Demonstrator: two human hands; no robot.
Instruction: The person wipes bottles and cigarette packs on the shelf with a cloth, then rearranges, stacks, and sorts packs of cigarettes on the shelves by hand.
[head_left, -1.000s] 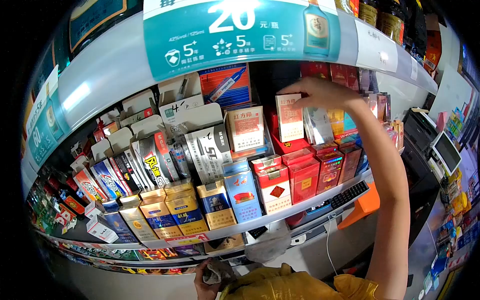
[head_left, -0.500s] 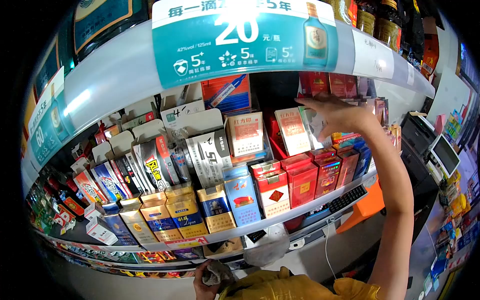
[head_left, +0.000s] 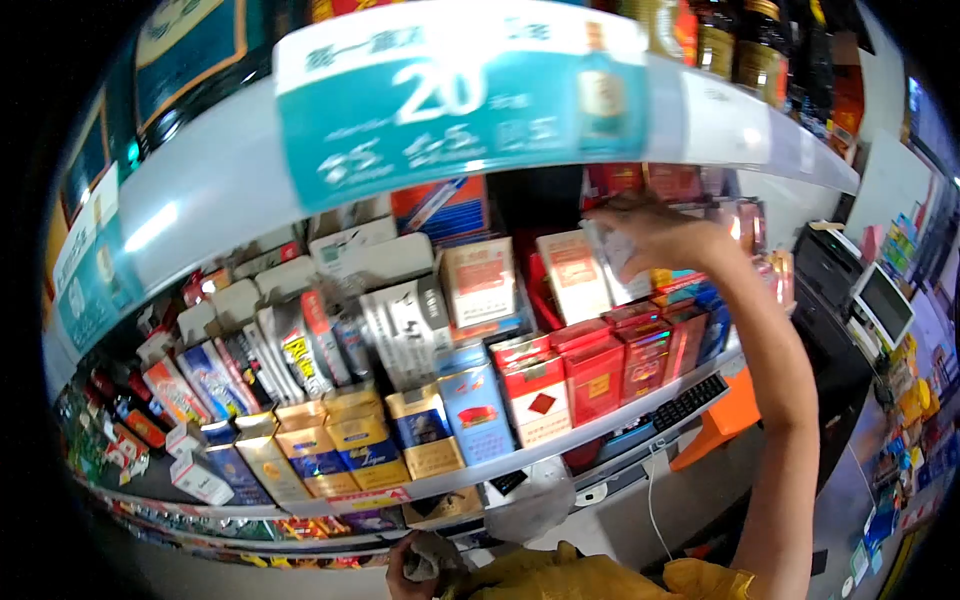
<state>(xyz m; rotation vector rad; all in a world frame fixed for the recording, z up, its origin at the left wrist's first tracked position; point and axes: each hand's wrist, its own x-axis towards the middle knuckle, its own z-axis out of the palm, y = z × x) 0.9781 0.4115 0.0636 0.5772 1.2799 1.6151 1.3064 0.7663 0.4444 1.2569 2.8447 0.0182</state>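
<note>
My right hand (head_left: pixel 650 235) reaches over the back row of the shelf, its fingers curved around the top of a pale grey-white pack (head_left: pixel 618 262). Just left of that pack, a white and red pack (head_left: pixel 575 275) leans to the left. Another white and red pack (head_left: pixel 479 283) stands further left. In front are red boxes (head_left: pixel 593 375) and a light blue box (head_left: pixel 476 405). Low in the view, my left hand (head_left: pixel 408 567) is closed on a crumpled grey cloth (head_left: pixel 434 560), near the front of my yellow clothing.
An upper shelf edge with a teal price sign (head_left: pixel 450 110) hangs above the packs. Pen boxes (head_left: pixel 300 350) fill the left part. A keyboard (head_left: pixel 690 402), a white cable (head_left: pixel 655 500) and an orange object (head_left: pixel 722 420) are below the shelf. A monitor (head_left: pixel 885 307) stands at right.
My right hand has left the white and red pack, which now leans left, and has moved right to the grey-white pack. My left hand still holds the cloth. The view has shifted slightly.
</note>
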